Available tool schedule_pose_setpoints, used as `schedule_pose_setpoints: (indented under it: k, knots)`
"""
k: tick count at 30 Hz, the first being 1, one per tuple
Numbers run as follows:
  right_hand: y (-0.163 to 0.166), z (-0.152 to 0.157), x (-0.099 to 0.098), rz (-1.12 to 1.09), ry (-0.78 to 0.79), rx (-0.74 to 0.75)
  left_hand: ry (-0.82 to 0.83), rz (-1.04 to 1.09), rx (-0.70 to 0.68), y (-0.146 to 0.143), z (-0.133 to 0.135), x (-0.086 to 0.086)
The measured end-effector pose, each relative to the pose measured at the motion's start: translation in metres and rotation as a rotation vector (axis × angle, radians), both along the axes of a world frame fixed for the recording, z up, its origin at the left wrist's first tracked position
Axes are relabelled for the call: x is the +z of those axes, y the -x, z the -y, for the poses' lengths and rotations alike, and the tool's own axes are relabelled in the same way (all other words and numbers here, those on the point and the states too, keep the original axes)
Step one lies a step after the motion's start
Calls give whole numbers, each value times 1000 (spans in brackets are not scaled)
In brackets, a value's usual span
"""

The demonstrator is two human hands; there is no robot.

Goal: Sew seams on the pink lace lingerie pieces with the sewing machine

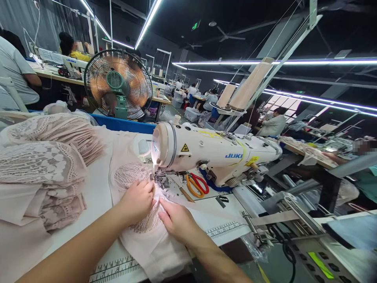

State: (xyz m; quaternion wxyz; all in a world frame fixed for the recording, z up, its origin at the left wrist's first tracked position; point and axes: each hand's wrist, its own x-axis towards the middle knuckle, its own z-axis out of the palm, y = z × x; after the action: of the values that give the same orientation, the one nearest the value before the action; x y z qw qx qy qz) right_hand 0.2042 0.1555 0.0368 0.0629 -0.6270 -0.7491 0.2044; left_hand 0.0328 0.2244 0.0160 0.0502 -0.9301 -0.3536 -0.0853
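A pale pink lace garment piece lies across the bed of a white sewing machine, its edge at the lit needle area. My left hand presses on the lace close to the presser foot, fingers bent and pressed together on the fabric. Just to its right, my right hand pinches the garment's edge between thumb and forefinger. The fabric's front part hangs toward the table's near edge. My fingers partly cover the lace panel between them.
Orange-handled scissors, red-handled scissors and a wooden-handled tool lie right of the needle. Stacked lace pieces cover the left side. A fan stands behind; thread cones rise at right. Other people sit at machines beyond.
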Motion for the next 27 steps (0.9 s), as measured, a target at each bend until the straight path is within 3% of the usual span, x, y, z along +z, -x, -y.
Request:
schedule_pose_setpoints:
  k: [9,27]
  knots:
    - [-2,-7,1,-42,6,-14,59,5,75,-4,-2,2]
    - [3,-18,6,66,10,-23,-8,39,93,-4,-10,-2]
